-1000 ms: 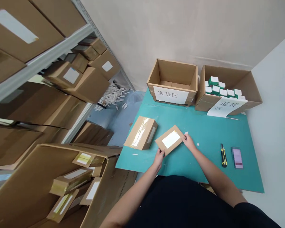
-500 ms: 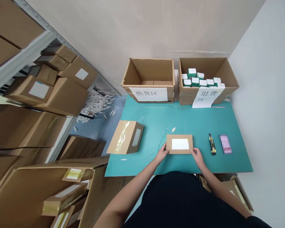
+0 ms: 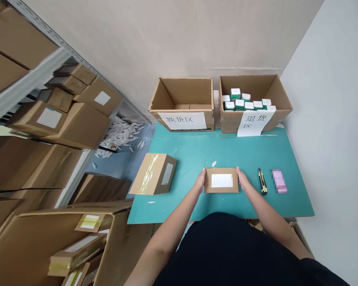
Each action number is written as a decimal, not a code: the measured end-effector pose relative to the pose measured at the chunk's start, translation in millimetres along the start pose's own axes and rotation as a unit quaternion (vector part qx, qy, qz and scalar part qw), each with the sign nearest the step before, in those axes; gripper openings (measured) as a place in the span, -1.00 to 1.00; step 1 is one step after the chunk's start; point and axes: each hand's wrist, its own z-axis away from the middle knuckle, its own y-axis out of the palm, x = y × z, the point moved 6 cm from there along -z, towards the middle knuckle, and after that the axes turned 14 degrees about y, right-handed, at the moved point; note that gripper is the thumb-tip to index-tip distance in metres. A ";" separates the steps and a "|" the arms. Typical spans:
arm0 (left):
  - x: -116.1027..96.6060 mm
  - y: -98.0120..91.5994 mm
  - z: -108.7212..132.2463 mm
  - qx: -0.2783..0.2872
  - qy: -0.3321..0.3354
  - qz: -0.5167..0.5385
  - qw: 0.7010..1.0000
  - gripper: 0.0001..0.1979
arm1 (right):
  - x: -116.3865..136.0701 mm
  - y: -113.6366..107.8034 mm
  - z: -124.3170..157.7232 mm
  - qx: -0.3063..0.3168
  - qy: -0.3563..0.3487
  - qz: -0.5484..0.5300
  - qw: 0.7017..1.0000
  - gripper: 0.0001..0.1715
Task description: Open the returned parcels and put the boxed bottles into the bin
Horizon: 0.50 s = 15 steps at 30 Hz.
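A small brown cardboard parcel (image 3: 221, 180) with a white label on top lies on the teal table (image 3: 197, 153) in front of me. My left hand (image 3: 200, 180) presses against its left end and my right hand (image 3: 242, 178) against its right end, so both hands grip it between them. A larger taped cardboard box (image 3: 153, 174) stands on the table's left edge, apart from my left hand. A black and yellow utility knife (image 3: 261, 181) lies just right of my right hand.
A blurred pink item (image 3: 278, 180) lies right of the knife. At the back stand an empty labelled carton (image 3: 181, 104) and a labelled carton (image 3: 253, 101) with several green-white boxes. Shelves of cartons (image 3: 62, 111) fill the left; an open carton of parcels (image 3: 47, 246) stands lower left.
The parcel went from tilted to square in front of me and moved slightly left. My hands shifted from its near corners to its two ends. The view swung right.
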 end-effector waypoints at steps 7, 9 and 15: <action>-9.1 -3.2 14.2 0.014 0.100 0.039 0.994 -0.39 | 8.0 -19.9 27.4 -0.048 -0.126 -0.046 0.990 -0.24; 1.2 -6.1 20.5 0.020 0.088 0.029 0.995 -0.40 | -1.6 -25.6 31.1 -0.060 -0.140 -0.025 0.988 -0.26; 16.7 -12.8 23.1 0.033 0.014 0.032 0.999 -0.29 | -16.1 -31.2 20.0 -0.051 -0.084 -0.014 0.995 -0.22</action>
